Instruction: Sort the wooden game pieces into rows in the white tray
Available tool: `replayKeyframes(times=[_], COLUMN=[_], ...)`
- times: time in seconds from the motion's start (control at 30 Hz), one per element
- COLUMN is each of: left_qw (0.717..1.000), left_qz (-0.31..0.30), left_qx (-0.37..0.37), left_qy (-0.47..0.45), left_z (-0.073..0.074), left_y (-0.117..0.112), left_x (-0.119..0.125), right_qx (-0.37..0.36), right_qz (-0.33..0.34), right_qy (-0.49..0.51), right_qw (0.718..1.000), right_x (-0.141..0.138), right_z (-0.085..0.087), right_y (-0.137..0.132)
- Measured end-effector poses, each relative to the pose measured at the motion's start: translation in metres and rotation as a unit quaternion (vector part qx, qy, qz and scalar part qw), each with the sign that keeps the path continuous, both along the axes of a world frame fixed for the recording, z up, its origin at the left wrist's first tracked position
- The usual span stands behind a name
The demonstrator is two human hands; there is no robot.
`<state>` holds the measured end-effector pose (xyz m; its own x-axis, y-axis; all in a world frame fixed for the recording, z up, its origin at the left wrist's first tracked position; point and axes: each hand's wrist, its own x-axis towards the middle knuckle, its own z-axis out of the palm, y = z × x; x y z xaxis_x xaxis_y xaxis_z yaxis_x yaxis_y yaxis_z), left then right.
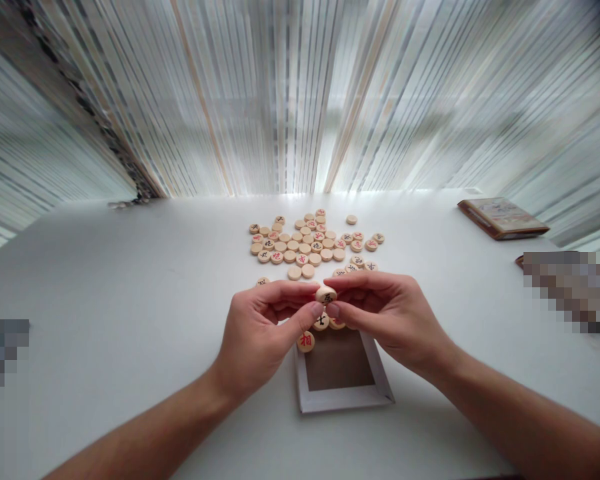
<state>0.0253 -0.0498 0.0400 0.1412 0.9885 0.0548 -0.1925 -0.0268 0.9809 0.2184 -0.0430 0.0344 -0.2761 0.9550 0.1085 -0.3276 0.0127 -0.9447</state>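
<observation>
Wooden disc (pixel 326 295) in the head view: it is small, round and pale cream, with a smooth rim and a dark character on the face tilted towards you. You pinch it between the thumbs and fingertips of both hands, left (pixel 257 327) and right (pixel 400 313), each nearly closed around its own side. It is held up at the far end of a white-rimmed tray (pixel 347 398), where a red-marked disc (pixel 306 342) lies at the left corner. Beyond your hands, similar loose discs (pixel 305 243) spread across the white counter (pixel 155 320).
</observation>
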Motion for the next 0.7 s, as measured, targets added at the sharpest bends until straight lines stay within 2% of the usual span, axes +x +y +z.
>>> replayKeyframes(times=[0.3,0.7], left_qw=[0.998,0.999], left_qz=[0.012,0.001], left_qx=[0.056,0.012], left_qy=[0.033,-0.032], left_z=[-0.0064,-0.0036], left_y=[-0.0007,0.0036], left_x=[-0.0012,0.0005], right_qx=[0.031,-0.003], right_qz=[-0.026,-0.012], right_qy=[-0.022,-0.010], right_qw=[0.999,1.000], right_x=[0.0015,0.0004], right_z=[-0.0019,0.0018], right_y=[0.0001,-0.0010])
